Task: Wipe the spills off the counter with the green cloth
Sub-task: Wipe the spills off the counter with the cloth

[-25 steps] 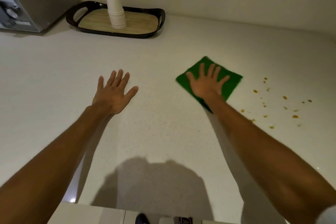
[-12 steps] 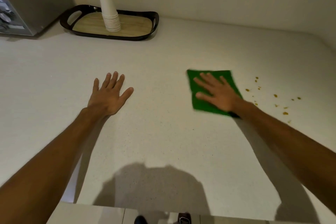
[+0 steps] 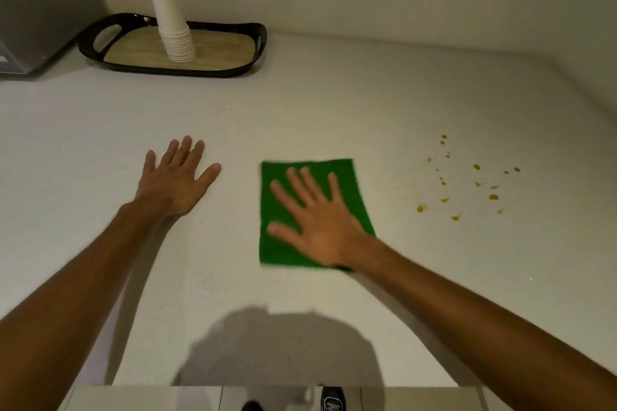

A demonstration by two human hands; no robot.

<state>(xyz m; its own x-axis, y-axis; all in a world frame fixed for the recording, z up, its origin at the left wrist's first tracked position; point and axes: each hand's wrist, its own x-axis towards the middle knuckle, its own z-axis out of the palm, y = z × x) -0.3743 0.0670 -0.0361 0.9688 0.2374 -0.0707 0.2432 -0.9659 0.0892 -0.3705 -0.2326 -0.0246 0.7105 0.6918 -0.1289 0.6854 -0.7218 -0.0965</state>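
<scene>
The green cloth [image 3: 344,173] lies flat on the white counter [image 3: 334,103], a little right of centre. My right hand [image 3: 314,213] presses down on it with the palm flat and the fingers spread, pointing up and left. Several small orange-brown spill drops [image 3: 493,197] dot the counter to the right of the cloth, a clear gap away from it. My left hand [image 3: 173,180] rests flat on the bare counter left of the cloth, fingers apart, holding nothing.
A black tray [image 3: 233,72] with a wooden base stands at the back left and carries a stack of white paper cups [image 3: 173,30]. A grey appliance [image 3: 30,10] fills the far left corner. The wall runs along the back. The counter's front edge is near me.
My right hand has slid the cloth to the left and toward me, so the gap to the spills has grown. The left hand has stayed in place.
</scene>
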